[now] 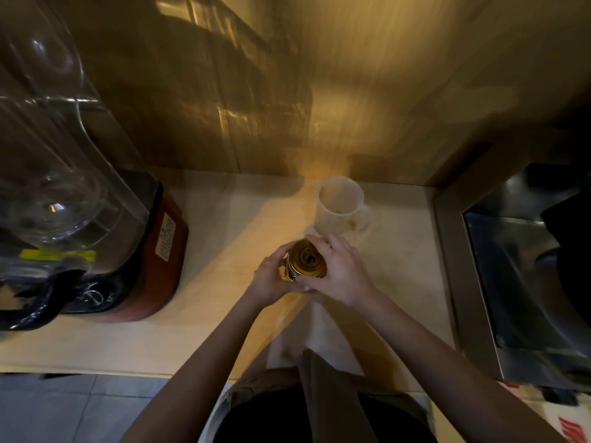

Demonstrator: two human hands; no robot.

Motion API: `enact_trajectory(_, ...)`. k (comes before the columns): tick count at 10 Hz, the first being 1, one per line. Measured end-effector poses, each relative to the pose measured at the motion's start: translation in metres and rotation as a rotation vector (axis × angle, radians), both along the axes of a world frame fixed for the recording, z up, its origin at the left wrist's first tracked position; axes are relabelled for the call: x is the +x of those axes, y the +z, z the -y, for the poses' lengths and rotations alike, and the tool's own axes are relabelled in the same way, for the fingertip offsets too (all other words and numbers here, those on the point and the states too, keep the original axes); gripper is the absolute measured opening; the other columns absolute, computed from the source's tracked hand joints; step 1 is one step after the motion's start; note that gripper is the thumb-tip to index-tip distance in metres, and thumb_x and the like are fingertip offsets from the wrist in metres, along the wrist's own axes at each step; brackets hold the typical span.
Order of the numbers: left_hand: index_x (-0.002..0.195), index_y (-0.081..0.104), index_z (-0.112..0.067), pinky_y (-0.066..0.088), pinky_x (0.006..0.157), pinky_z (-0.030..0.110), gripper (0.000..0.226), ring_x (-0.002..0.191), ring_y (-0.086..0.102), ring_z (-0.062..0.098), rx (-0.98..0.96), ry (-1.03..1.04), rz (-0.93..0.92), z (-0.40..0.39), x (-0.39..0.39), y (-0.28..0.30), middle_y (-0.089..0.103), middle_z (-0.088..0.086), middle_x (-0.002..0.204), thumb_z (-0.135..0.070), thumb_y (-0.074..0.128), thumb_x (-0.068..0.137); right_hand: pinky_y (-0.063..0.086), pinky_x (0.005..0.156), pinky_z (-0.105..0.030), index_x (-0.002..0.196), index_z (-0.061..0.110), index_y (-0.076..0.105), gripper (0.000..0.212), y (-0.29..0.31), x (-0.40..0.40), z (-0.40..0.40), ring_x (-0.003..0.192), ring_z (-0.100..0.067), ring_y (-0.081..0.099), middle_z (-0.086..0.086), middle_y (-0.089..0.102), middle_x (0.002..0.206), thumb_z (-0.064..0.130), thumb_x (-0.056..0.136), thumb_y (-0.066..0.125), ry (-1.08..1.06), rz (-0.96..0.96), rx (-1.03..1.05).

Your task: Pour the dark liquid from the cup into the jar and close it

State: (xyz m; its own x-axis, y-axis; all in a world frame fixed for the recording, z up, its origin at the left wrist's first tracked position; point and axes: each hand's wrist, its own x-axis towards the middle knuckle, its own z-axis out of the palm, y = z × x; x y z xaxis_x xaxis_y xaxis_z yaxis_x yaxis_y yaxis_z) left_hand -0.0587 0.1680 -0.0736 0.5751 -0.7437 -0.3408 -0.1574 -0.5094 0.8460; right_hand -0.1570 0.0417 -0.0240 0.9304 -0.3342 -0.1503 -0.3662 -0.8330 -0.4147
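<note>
A small glass jar (285, 272) stands on the counter in the middle of the view, topped by a gold lid (306, 258) with a dark logo. My left hand (270, 276) wraps around the jar's left side. My right hand (339, 270) grips the lid from the right, fingers curled over its far and near edges. A white cup (340, 207) with its handle to the right stands upright just behind the jar; its inside looks pale. The jar's contents are mostly hidden by my hands.
A blender with a clear jug (54, 174) and red base (160, 263) fills the left side of the counter (224, 314). A steel sink (524, 282) lies at the right. A wooden wall (351, 91) rises behind the cup. A white cloth (323, 337) lies under my right forearm.
</note>
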Motion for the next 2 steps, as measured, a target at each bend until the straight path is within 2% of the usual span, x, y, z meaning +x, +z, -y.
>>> enact_trajectory(1,0.135,0.035,-0.019,0.033,0.106,0.03,0.094,0.131,0.039,0.022,0.057,-0.066,0.0,0.004,0.004,0.006,0.046,0.001,0.136,-0.026,0.084,0.056,0.033,0.102,-0.037,0.148,0.018,0.021,0.101,0.003,-0.002,0.0,0.126,-0.02,0.036,0.0,0.042,0.141,0.057,0.068,0.071,-0.077,-0.013,0.098)
enact_trajectory(2,0.143,0.02,-0.02,0.027,0.113,0.041,0.103,0.14,0.024,0.027,0.162,-0.107,-0.031,0.01,0.015,0.029,0.024,0.006,0.153,-0.032,0.081,0.061,0.034,0.105,-0.04,0.149,0.015,0.017,0.097,0.017,-0.004,0.011,0.13,-0.022,0.034,-0.002,0.04,0.142,0.047,0.074,0.072,-0.231,0.081,0.285)
